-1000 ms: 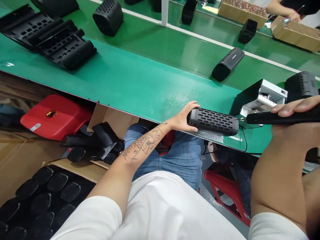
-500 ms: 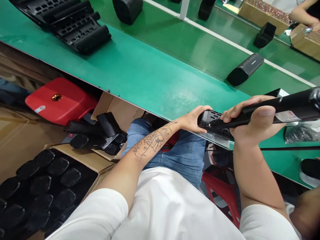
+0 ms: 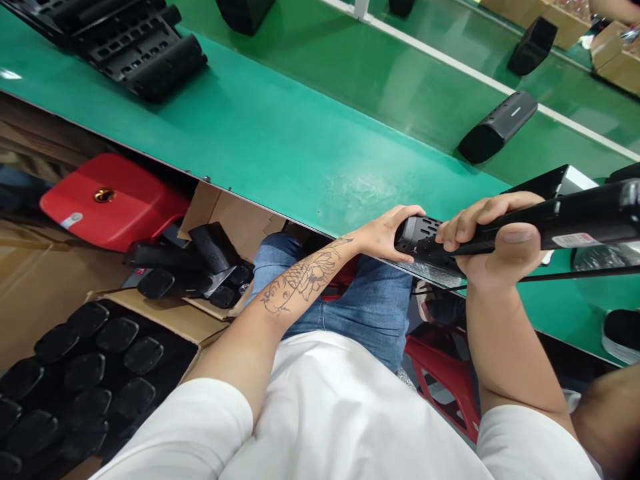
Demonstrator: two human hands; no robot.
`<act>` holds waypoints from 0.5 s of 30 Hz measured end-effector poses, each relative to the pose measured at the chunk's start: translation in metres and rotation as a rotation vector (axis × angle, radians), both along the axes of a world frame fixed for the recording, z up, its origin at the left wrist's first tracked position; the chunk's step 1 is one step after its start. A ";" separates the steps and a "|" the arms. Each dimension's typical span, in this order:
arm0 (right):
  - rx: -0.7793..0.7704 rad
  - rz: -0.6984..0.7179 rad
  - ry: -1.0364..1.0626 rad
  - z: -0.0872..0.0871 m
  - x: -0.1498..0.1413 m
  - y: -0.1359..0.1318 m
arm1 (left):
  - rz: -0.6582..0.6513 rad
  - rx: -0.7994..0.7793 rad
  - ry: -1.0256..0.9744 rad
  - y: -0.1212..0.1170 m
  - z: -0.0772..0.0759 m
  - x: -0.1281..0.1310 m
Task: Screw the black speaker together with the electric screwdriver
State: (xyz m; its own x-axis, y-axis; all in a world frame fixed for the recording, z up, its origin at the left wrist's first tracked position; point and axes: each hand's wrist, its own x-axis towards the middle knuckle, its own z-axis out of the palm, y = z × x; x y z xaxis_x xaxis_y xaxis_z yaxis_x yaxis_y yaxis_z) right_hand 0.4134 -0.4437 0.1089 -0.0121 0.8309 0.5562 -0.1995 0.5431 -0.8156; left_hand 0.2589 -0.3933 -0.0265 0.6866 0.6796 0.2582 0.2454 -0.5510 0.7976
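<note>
At the near edge of the green bench, my left hand (image 3: 387,233) is closed around the end of a black slotted plastic housing (image 3: 424,228), thumb below and fingers above. My right hand (image 3: 493,237) wraps round a black inline electric screwdriver (image 3: 597,215) with a white label on its barrel. The tool lies nearly level, its front end pointing left at the housing. My right fingers cover the tip, so its contact with the housing cannot be seen. Clear plastic film (image 3: 435,272) lies under the housing.
Slotted black housings (image 3: 145,57) stand in a row at the bench's far left. A black speaker-like unit (image 3: 497,127) rests on the green conveyor behind. Below left are a red stool (image 3: 113,200) and a carton (image 3: 165,300) full of black units. Another person's arm shows at lower right.
The view has shifted slightly. Both hands keep their grips on the housing and screwdriver, and the screwdriver has moved slightly left. A unit on the belt appears a little farther right.
</note>
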 end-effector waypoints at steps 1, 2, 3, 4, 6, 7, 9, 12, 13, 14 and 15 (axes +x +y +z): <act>-0.004 -0.007 -0.008 0.000 0.000 0.000 | -0.005 0.010 -0.020 0.000 -0.001 0.000; -0.006 -0.015 -0.016 0.000 0.000 -0.001 | -0.012 0.018 -0.046 0.001 -0.003 0.000; -0.005 -0.020 -0.020 0.000 -0.001 -0.002 | -0.018 0.017 -0.073 0.002 -0.005 0.001; -0.009 -0.024 -0.022 0.000 -0.001 -0.003 | -0.024 0.008 -0.099 0.003 -0.007 0.001; -0.029 -0.022 -0.030 0.000 -0.003 -0.007 | -0.032 -0.022 -0.147 0.005 -0.013 0.003; -0.041 -0.023 -0.031 -0.001 -0.005 -0.008 | -0.032 -0.036 -0.172 0.007 -0.016 0.004; -0.052 -0.032 -0.032 -0.001 -0.010 -0.009 | -0.030 -0.049 -0.218 0.010 -0.021 0.006; -0.045 -0.044 -0.034 0.006 -0.011 -0.007 | -0.011 -0.065 -0.253 0.010 -0.021 0.010; -0.043 -0.051 -0.007 0.012 -0.005 -0.007 | 0.014 -0.079 -0.266 0.009 -0.019 0.010; -0.053 -0.051 0.043 0.021 0.006 -0.009 | 0.052 -0.099 -0.280 0.006 -0.016 0.008; -0.080 -0.045 0.109 0.031 0.021 -0.014 | 0.103 -0.128 -0.296 0.002 -0.012 0.004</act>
